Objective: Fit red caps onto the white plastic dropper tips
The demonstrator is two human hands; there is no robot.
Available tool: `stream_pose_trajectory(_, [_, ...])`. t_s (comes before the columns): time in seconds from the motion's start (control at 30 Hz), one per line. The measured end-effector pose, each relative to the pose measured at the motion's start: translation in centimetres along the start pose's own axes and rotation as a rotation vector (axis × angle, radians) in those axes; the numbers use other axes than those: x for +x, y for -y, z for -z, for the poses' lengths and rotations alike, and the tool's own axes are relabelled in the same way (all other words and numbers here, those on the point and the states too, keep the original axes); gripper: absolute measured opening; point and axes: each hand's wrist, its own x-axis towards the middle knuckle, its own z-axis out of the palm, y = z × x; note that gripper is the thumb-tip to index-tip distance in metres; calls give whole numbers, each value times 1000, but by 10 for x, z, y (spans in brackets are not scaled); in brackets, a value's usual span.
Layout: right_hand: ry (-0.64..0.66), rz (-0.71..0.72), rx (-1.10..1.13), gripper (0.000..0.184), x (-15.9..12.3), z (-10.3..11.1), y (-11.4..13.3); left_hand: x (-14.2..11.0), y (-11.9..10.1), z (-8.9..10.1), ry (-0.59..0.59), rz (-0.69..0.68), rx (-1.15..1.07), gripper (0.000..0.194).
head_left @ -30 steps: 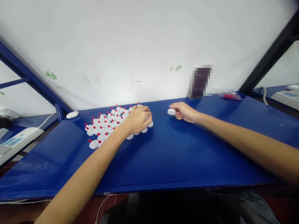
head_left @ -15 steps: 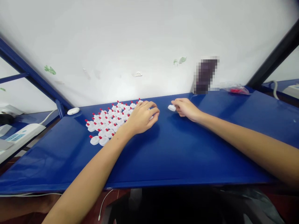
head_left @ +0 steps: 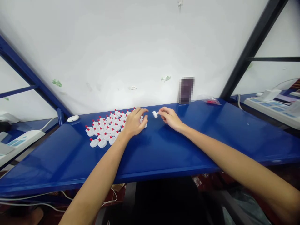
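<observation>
My right hand (head_left: 170, 118) pinches a white nozzle cap (head_left: 155, 114) by its narrow end, tilted in the air with its wide base facing left. Whether that cap has a red tip is hidden by the fingertips. Close by on the left, my left hand (head_left: 135, 122) is open, its thumb and index finger curved apart with nothing between them. Many white caps with red tips (head_left: 102, 143) stand in a cluster on the blue table (head_left: 150, 156). My left hand and wrist hide part of that cluster's right side.
A white oval case (head_left: 73, 118) lies at the back left. A dark blurred-out object (head_left: 186, 92) leans on the wall. Right of it lies a clear bag with red pieces (head_left: 212, 101). Power strips (head_left: 274, 107) sit beyond the right frame post (head_left: 246, 59).
My right hand has brought the cap left, nearer my left hand, and the cap has turned onto its side. The left thumb and index finger have spread wider. The view has swung right.
</observation>
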Motion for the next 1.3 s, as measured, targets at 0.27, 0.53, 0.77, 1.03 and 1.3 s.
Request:
stream_pose_trajectory(0.27, [179, -12, -10, 23, -12, -12, 2, -10, -2, 3, 86, 1, -35, 28])
stream_pose_trajectory(0.53, [164, -25, -60, 21, -13, -14, 0, -9, -24, -4, 27, 125, -316, 19])
stream_pose_trajectory(0.77, [155, 8, -84, 27, -13, -12, 3, -9, -30, -2, 157, 73, -181, 18])
stream_pose_trajectory(1.03, [257, -162, 346, 43, -16, -16, 14, -7, -33, 2, 144, 37, -58, 30])
stream_pose_trajectory(1.3, [305, -160, 343, 32, -19, -19, 11, -11, -21, -3, 135, 23, -77, 31])
